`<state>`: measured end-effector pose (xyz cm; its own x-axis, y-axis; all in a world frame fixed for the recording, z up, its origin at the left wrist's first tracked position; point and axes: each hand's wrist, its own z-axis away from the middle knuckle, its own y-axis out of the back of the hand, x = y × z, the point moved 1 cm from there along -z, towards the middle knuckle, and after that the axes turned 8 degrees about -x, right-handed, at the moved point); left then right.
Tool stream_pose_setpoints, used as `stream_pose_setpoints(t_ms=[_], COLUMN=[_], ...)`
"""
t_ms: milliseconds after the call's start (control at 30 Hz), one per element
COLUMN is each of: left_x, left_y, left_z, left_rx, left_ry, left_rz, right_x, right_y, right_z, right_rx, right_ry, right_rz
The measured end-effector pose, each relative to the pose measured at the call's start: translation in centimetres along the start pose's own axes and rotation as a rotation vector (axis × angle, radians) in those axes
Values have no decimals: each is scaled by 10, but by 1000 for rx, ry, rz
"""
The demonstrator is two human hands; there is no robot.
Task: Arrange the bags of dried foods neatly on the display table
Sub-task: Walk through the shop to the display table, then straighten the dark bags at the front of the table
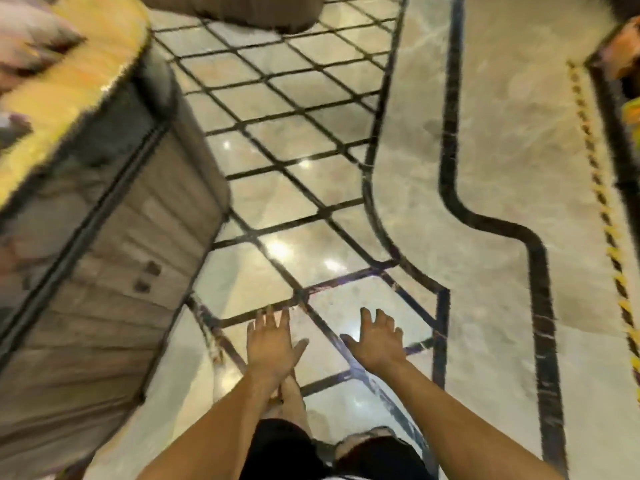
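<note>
The display table [114, 237] fills the left of the head view, blurred, with a yellow top and grey wooden panelled sides. Pinkish bags of dried food [31, 32] lie on its top at the upper left corner. My left hand [273, 344] and my right hand [377, 341] are stretched out low in the middle, palms down with fingers spread, over the tiled floor. Both hold nothing and are well to the right of the table.
A glossy marble floor [502, 133] with dark diamond lines spreads ahead. Another grey stand [242, 8] shows at the top. A dark display edge with yellow-black tape [595, 168] runs down the right side. My legs [294, 410] are below.
</note>
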<state>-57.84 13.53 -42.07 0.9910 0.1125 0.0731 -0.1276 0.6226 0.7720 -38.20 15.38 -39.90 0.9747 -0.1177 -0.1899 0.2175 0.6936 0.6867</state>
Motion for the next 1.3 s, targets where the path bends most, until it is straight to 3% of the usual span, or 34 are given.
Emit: stream_pose_setpoints(t_ms=[333,633,800,1133,1300], left_x=[-180,-245,-284,-353,-398], left_y=[23,47,102,284,342], left_z=[-13,-11,-35,-81,-73], left_rx=[123,346,506,1132,1217], left_ry=[233,533,663,793,892], left_rz=[301,677,711,772,858], right_x=[-191,-301,-380,-551,-621], right_y=[3,22,59,213,241], right_z=[-68,-111,-150,-212,-208], right_rx=[-19,-33,-42,-59,-81], right_ry=[342,555,696,1024,1197], right_rz=[273,355,275,-7,-20])
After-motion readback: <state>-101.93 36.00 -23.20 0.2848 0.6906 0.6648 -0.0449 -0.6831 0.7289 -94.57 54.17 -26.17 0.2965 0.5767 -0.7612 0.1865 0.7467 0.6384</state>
